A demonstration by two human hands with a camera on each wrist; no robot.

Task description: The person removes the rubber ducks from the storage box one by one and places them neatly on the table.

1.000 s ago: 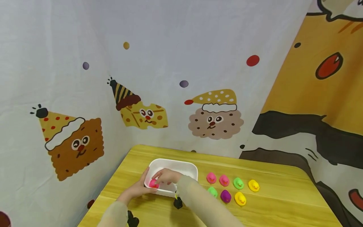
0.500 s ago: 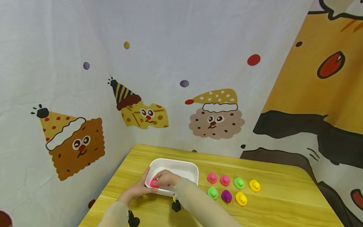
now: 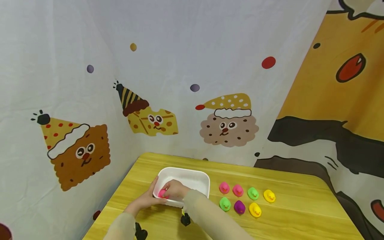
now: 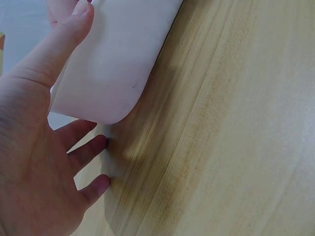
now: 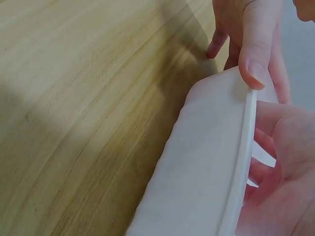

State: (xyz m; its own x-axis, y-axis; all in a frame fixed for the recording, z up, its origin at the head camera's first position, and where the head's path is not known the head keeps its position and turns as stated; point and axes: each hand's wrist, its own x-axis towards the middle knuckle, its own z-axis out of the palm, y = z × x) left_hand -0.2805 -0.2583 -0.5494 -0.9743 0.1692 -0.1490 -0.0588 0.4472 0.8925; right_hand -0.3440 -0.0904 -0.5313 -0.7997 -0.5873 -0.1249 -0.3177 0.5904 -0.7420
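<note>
A white plastic tub (image 3: 198, 180) stands on the wooden table. My left hand (image 3: 146, 200) holds its near left corner, thumb on the near rim and fingers along the left side. In the left wrist view the lower fingers (image 4: 86, 152) spread below the corner beside the tub's wall (image 4: 118, 69). My right hand (image 3: 176, 189) reaches inside and pinches a pink rubber duck (image 3: 162, 193) in that same corner; the duck is partly covered by the fingers. From the right wrist view, the tub's side wall (image 5: 206, 142) hides the duck and the fingertips.
Right of the tub, rubber ducks sit in two rows: two pink ducks (image 3: 224, 188), a green duck (image 3: 253, 193) and a yellow duck (image 3: 269, 196) behind; a green duck (image 3: 225, 204), purple duck (image 3: 239, 207) and yellow duck (image 3: 255, 210) in front. A printed curtain (image 3: 168, 66) hangs behind the table.
My right hand has drawn its fingers in around the pink duck in the tub's corner, and its forearm has shifted slightly left. The left hand and the tub have stayed put.
</note>
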